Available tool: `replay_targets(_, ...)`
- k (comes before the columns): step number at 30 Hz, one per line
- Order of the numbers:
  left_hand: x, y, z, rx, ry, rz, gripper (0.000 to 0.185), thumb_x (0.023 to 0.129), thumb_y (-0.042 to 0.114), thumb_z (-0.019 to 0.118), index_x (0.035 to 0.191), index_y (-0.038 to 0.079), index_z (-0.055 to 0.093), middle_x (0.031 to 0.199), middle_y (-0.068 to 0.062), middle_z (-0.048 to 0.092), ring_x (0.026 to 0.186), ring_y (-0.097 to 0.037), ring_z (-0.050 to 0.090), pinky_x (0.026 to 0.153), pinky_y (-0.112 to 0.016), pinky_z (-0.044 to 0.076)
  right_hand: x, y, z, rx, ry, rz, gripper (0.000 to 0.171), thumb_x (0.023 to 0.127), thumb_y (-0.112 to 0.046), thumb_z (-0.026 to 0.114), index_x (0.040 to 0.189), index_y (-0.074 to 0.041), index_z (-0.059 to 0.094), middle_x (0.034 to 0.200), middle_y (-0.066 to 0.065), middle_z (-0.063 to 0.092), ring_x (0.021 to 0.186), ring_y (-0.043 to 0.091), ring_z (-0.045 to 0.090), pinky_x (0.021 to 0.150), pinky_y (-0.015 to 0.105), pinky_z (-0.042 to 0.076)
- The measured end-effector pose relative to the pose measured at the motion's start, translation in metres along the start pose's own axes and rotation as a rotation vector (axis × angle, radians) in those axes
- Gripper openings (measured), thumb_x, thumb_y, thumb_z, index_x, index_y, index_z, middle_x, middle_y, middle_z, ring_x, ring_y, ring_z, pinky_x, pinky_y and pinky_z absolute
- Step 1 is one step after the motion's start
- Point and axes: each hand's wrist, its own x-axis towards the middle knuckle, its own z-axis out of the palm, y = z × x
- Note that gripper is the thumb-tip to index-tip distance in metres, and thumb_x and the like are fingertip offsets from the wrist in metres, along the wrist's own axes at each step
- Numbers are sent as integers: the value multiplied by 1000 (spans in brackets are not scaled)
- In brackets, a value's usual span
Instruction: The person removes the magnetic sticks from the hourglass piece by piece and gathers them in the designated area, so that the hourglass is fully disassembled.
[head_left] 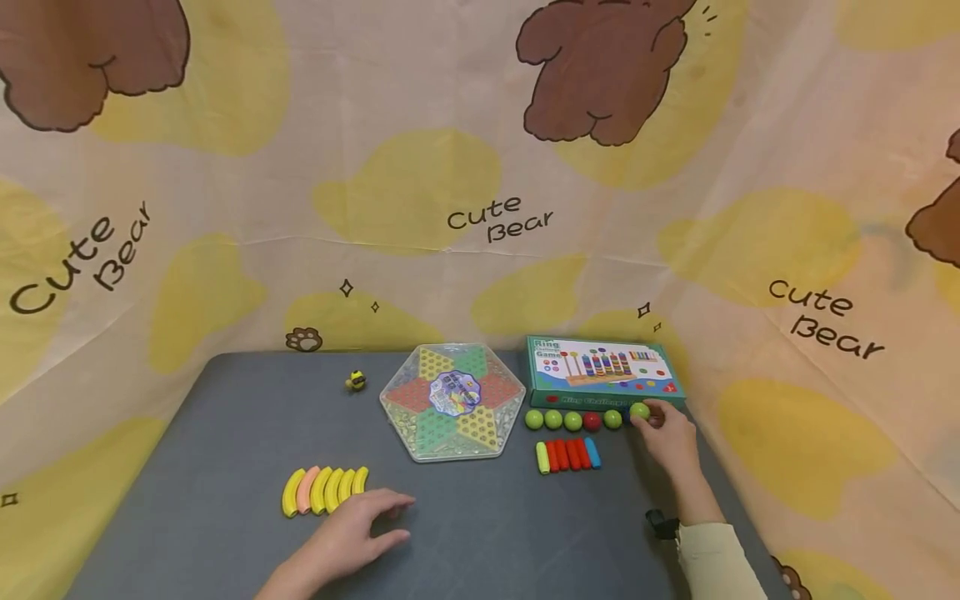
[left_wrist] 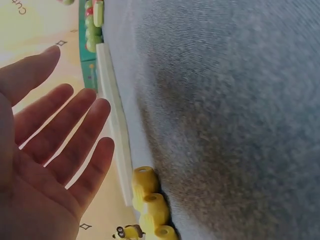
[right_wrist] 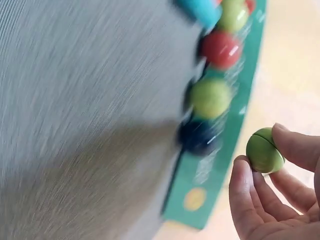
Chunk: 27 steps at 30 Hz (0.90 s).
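Observation:
Between thumb and fingertips, my right hand pinches a green ball with a dark seam, held up off the table near the green game box. A dark blue ball sits at the near end of a row beside the box in the right wrist view; the other balls in it are green, plus one red ball. My left hand hovers over the table with fingers loosely extended and nothing in them. Closest to it lie several curved banana-shaped pieces, yellow except for one pink.
A "Ring Challenge Game" box stands at the back right. Short coloured rods lie in front of the balls. A hexagonal Chinese checkers board occupies the back middle, with a small bee figure to its left. A printed cloth hangs behind.

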Motion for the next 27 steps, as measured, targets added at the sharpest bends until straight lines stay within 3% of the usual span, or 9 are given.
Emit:
replay_targets(9, 3, 3, -2, -28, -29, -25, 41, 92, 33, 75, 125, 10, 69, 111, 2, 71, 94, -11, 64, 81, -34, 56, 23, 42, -5, 34, -27, 80, 49, 96, -22, 69, 132, 9, 57, 121, 31, 63, 105, 41, 60, 80, 38, 50)
replay_targets(22, 3, 4, -9, -31, -47, -47, 44, 91, 37, 76, 125, 11, 69, 113, 2, 71, 96, -13, 65, 83, -36, 57, 20, 52, 0, 8, -47, 133, 51, 96, -23, 68, 133, 10, 55, 124, 32, 63, 107, 43, 61, 86, 50, 50)
replay_targets(27, -1, 4, -10, -19, -10, -2, 43, 91, 37, 75, 125, 11, 69, 113, 1, 72, 97, -14, 67, 84, -36, 57, 21, 55, 0, 35, -77, 149, 56, 98, -28, 66, 139, 8, 50, 131, 33, 58, 116, 46, 57, 94, 56, 49)
